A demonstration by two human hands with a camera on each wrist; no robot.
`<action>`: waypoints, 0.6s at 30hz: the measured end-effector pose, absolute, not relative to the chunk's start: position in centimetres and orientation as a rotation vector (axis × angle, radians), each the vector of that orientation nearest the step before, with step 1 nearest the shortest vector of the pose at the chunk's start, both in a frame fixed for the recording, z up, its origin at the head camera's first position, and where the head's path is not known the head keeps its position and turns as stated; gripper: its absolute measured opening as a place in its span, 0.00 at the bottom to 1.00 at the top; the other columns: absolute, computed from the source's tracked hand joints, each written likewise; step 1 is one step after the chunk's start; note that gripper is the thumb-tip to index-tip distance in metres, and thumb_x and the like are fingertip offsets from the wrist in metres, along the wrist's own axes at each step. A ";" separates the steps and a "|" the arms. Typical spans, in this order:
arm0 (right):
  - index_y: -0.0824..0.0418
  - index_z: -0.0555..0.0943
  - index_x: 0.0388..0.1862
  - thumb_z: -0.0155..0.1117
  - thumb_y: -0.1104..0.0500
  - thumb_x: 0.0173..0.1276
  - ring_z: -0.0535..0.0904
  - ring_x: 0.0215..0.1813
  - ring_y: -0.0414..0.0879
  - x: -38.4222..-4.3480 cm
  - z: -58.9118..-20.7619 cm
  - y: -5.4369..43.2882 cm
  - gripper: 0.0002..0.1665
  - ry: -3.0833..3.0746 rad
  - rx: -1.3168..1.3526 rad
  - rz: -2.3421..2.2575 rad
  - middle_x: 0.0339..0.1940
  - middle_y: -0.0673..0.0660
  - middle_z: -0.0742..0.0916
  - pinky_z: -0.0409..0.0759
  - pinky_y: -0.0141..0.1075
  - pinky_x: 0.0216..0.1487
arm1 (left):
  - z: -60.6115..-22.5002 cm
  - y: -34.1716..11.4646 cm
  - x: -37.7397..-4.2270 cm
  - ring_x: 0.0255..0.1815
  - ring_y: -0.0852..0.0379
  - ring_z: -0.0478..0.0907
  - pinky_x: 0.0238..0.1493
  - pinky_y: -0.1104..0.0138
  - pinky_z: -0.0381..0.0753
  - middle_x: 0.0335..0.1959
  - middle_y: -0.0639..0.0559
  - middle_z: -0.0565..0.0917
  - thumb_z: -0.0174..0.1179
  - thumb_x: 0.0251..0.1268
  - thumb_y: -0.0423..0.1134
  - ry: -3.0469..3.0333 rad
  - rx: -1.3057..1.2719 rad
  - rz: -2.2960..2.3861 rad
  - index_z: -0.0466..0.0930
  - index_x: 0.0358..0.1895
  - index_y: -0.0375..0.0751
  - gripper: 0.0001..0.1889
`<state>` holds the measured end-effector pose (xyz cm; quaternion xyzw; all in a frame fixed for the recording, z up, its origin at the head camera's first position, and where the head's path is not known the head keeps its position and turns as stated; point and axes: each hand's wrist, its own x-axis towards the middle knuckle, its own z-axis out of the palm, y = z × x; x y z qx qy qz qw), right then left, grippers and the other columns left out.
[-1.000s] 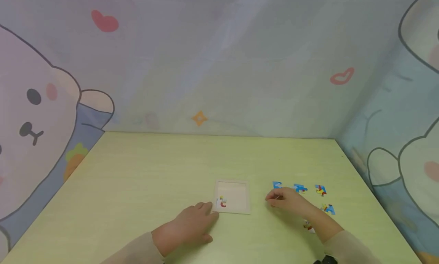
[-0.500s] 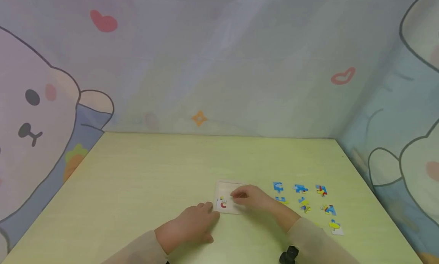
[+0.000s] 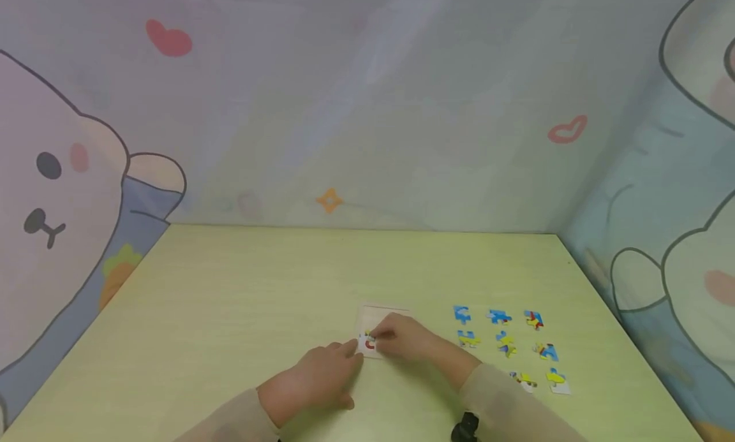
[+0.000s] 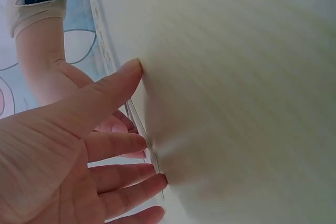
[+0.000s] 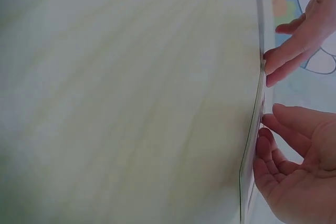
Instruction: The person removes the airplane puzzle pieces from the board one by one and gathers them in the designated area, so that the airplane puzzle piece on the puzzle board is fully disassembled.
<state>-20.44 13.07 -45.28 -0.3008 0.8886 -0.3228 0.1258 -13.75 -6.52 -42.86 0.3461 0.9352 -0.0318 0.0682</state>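
Observation:
A small pale square puzzle tray [image 3: 381, 313] lies in the middle of the table's near half. In its lower left corner is a puzzle piece [image 3: 369, 344] with a red curve on white. My left hand [image 3: 316, 378] rests beside the tray, its fingers extended and the tips at the left edge. In the left wrist view, these fingers [image 4: 128, 174] look straight and spread. My right hand [image 3: 404, 337] reaches over the tray, its fingertips touching around the piece. Its fingers [image 5: 281, 169] are bent, with no separate piece visible in them. The hand hides the tray's right part.
To the right of the tray, several loose puzzle pieces lie in loose rows, among them a blue piece [image 3: 462, 314], a yellow-and-blue one [image 3: 506, 344] and a yellow-and-white one [image 3: 557, 381]. A cartoon-printed curtain [image 3: 367, 110] stands behind the table [image 3: 258, 270].
My right hand has moved left from the loose pieces to the piece in the tray, uncovering the pieces beneath its former place. The left hand has stayed at the tray's edge.

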 end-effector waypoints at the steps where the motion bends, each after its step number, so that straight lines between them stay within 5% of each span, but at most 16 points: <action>1: 0.64 0.84 0.42 0.62 0.64 0.63 0.76 0.44 0.48 -20.4 -45.3 12.9 0.10 2.586 -0.842 -0.961 0.38 0.52 0.82 0.73 0.41 0.48 | -42.9 -6.5 -13.7 0.46 0.51 0.76 0.35 0.62 0.78 0.54 0.45 0.74 0.70 0.42 0.58 2.814 1.060 -0.107 0.76 0.51 0.42 0.33; 9: 0.62 0.83 0.29 0.65 0.63 0.60 0.72 0.30 0.39 -20.2 -44.8 11.9 0.03 2.562 -0.740 -1.032 0.26 0.47 0.82 0.72 0.32 0.34 | -42.7 -6.0 -13.4 0.32 0.58 0.74 0.25 0.66 0.74 0.40 0.52 0.73 0.70 0.43 0.58 2.827 1.106 -0.166 0.77 0.44 0.45 0.28; 18: 0.65 0.80 0.43 0.63 0.65 0.61 0.73 0.36 0.42 -20.4 -44.8 11.3 0.11 2.579 -0.711 -0.983 0.32 0.50 0.81 0.73 0.35 0.41 | -42.7 -6.2 -13.4 0.28 0.59 0.72 0.20 0.67 0.70 0.37 0.54 0.71 0.70 0.42 0.57 2.849 1.080 -0.160 0.76 0.42 0.46 0.26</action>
